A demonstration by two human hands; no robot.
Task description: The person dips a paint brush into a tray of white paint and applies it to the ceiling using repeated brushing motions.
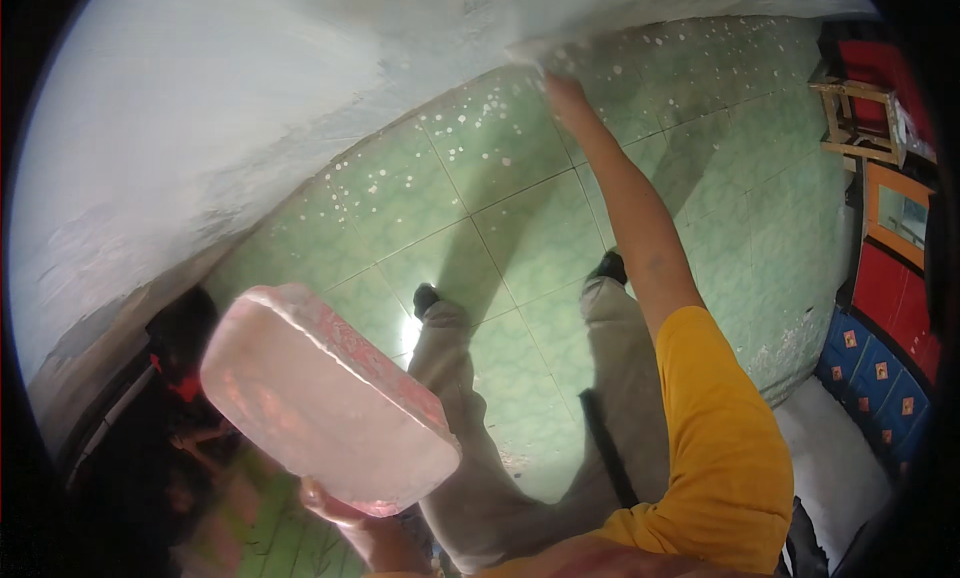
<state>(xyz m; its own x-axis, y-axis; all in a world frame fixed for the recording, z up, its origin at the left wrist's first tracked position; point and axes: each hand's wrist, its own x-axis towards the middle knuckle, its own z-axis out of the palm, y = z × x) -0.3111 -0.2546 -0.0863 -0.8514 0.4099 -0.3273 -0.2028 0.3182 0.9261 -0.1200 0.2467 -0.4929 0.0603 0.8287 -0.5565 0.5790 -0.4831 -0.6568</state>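
Observation:
A pale pink rectangular tub point(330, 408), coated with white on its face and rim, is tilted at lower left. My left hand point(345, 513) grips its near edge, the thumb showing at the rim and the other fingers hidden. My right arm stretches far forward, and my right hand point(567, 96) is closed at the foot of the whitish wall point(330, 68). A pale, blurred thing point(528, 54) sticks out from that hand against the wall; its kind is too smeared to tell.
White spatters dot the green tiled floor point(530, 218), densest along the wall. My feet stand apart on it. At right are a wooden stool-like frame point(862, 118), an orange-framed mirror point(900, 206) and blue patterned cloth point(865, 378). Dark clutter point(130, 458) lies at lower left.

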